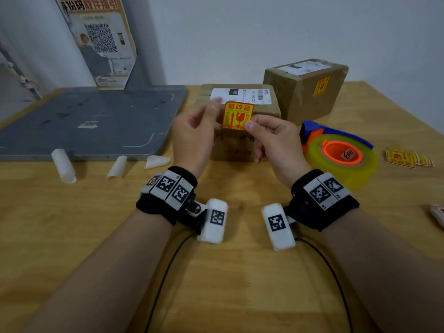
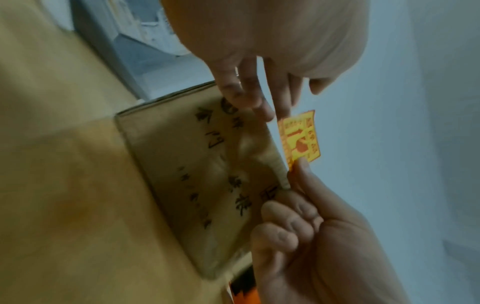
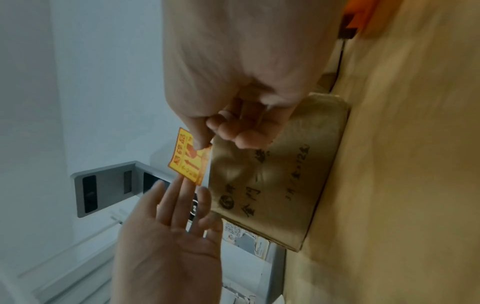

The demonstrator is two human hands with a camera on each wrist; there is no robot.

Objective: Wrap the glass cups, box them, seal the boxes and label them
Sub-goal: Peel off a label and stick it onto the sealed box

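While both hands hover over the tabletop's middle, a fragile sticker [image 1: 237, 115] hangs between them above the near box [image 1: 236, 121].
Head view: right hand [image 1: 274, 143] pinches its lower corner; left hand [image 1: 194, 133] touches its edge, fingers relaxed; left wrist view: right thumb and forefinger grip the sticker [image 2: 300, 142]; right wrist view: left fingers [image 3: 179, 197] straight, touching it.

1. The left hand [image 2: 272, 51] reached from the top, its fingers [image 2: 281, 96] straight and touching the top edge of a yellow sticker [image 2: 298, 139].
2. The right hand [image 2: 319, 242] pinched the sticker's lower corner.
3. A cardboard box [image 2: 197, 185] with black handwriting stood on the wooden table [image 2: 64, 185], just behind the sticker.
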